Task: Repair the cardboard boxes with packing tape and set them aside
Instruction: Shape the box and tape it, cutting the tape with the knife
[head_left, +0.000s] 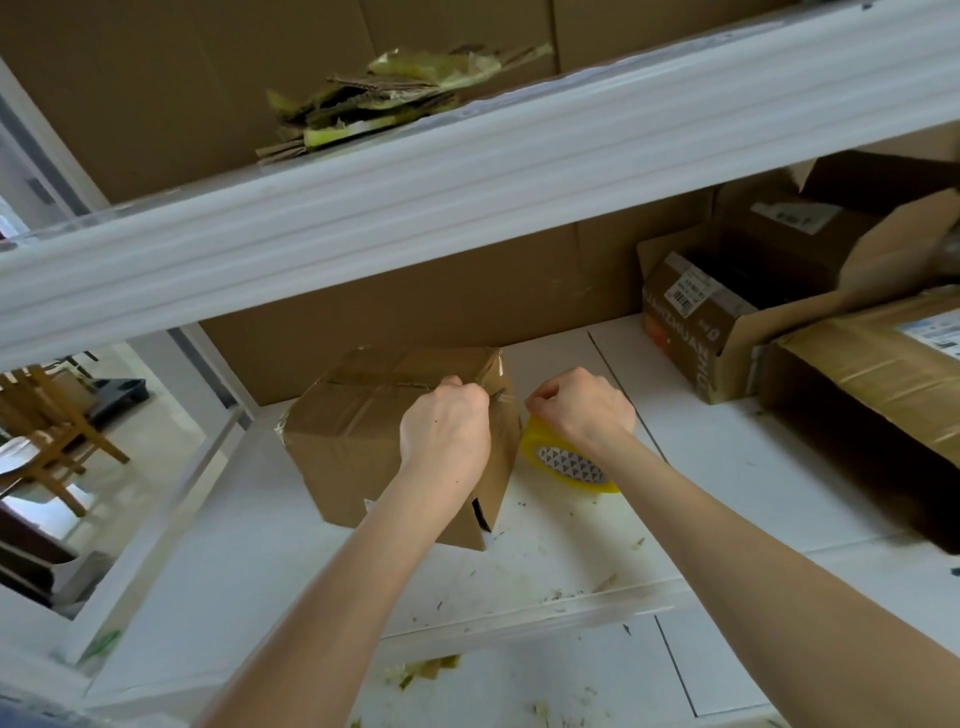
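Observation:
A closed brown cardboard box with clear tape over its top seams sits on the white shelf. My left hand rests on the box's right top edge, fingers pinched on the strip of tape there. My right hand is just right of the box and grips a yellow roll of packing tape, which stands tilted on the shelf. A short clear strip of tape runs between the two hands.
An open cardboard box and a taped parcel stand at the right. Above, an upper shelf beam carries cardboard scraps with old tape. Scraps litter the shelf front. A wooden chair is at the left.

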